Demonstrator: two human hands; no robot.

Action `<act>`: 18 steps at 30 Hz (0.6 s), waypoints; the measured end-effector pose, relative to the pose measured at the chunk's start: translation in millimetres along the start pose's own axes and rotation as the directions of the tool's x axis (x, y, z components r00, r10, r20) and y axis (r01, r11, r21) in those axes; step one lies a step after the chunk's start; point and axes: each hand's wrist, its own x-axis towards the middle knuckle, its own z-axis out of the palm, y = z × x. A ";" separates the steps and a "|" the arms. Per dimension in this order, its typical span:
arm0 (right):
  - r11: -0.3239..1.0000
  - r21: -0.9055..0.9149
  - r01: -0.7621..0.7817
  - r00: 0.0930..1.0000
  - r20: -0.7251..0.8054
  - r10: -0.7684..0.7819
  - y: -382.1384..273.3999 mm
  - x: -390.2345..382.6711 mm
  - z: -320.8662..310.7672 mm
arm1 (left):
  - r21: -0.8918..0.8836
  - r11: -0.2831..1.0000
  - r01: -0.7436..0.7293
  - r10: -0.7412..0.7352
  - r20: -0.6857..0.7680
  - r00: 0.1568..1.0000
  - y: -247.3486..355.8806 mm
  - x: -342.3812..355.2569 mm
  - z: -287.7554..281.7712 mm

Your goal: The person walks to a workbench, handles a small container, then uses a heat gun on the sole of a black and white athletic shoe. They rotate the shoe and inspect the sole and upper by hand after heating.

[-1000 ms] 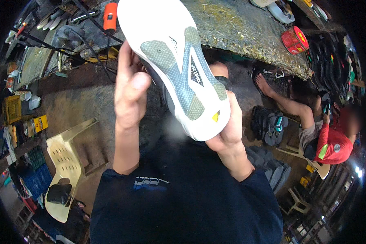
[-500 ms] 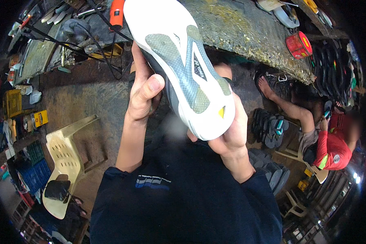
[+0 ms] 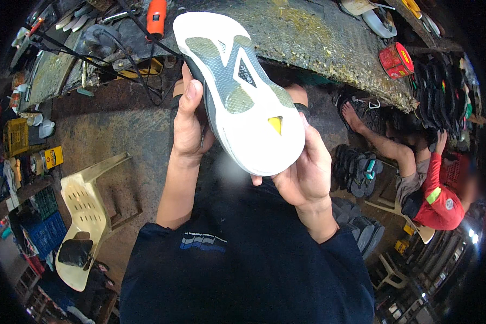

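A shoe (image 3: 262,132) is held up between both hands with its sole facing me. The sole is white with grey-green textured pads and a small yellow triangle near the end closest to me. My left hand (image 3: 189,119) grips the shoe's dark left side, thumb along the edge and the other fingers hidden behind. Around the lower right end curls my right hand (image 3: 308,167), its palm beneath the rim and a fingertip showing below the edge. The shoe's upper is mostly hidden.
Ahead runs a rough, crusted workbench (image 3: 329,48) bearing an orange tool (image 3: 156,20), cables and a red can (image 3: 396,60). At left stands a cream plastic chair (image 3: 86,216). Several slippers (image 3: 356,170) lie at right, near a seated person in red (image 3: 440,200).
The shoe has tipped and its far end has come down toward me, so the whole sole now shows. My hands shifted slightly with it. The seated person's arm has reached toward the hanging dark footwear.
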 end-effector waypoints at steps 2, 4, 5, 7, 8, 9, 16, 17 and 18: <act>1.000 -0.011 -0.006 1.000 0.008 0.006 -0.4 1.2 1.8 | -0.019 1.000 0.009 -0.009 -0.015 1.000 -1.1 -0.8 -1.1; 0.999 -0.038 -0.008 0.999 0.033 0.009 -0.6 2.1 2.8 | -0.038 0.999 0.019 -0.020 -0.023 1.000 -2.8 -1.2 -3.6; 0.999 -0.045 -0.011 1.000 0.012 0.012 -0.4 1.7 3.4 | -0.044 0.999 0.024 -0.025 -0.020 1.000 -3.4 -0.9 -5.7; 0.996 -0.091 -0.019 0.998 -0.061 0.013 -0.3 0.5 4.6 | -0.043 0.999 0.032 -0.031 0.011 0.999 -4.4 0.4 -10.9; 0.995 -0.097 -0.008 0.999 -0.052 0.003 -0.5 -0.5 5.1 | -0.045 0.998 0.037 -0.036 0.025 0.999 -5.2 1.1 -13.4; 0.993 -0.122 -0.004 0.999 -0.053 -0.003 -0.7 -1.2 5.8 | -0.053 0.998 0.045 -0.043 0.037 0.998 -6.2 1.0 -15.0; 0.979 -0.195 0.063 0.998 0.012 -0.062 -0.3 -1.3 9.1 | -0.154 0.977 0.147 -0.141 0.047 0.989 -12.6 1.1 -15.7; 0.979 -0.192 0.065 0.998 0.017 -0.063 -0.2 -1.4 9.4 | -0.166 0.973 0.159 -0.152 0.050 0.987 -13.0 1.2 -15.0; 0.975 -0.211 0.064 0.998 0.009 -0.064 0.0 -1.6 9.9 | -0.169 0.971 0.168 -0.160 0.060 0.985 -12.8 1.6 -15.0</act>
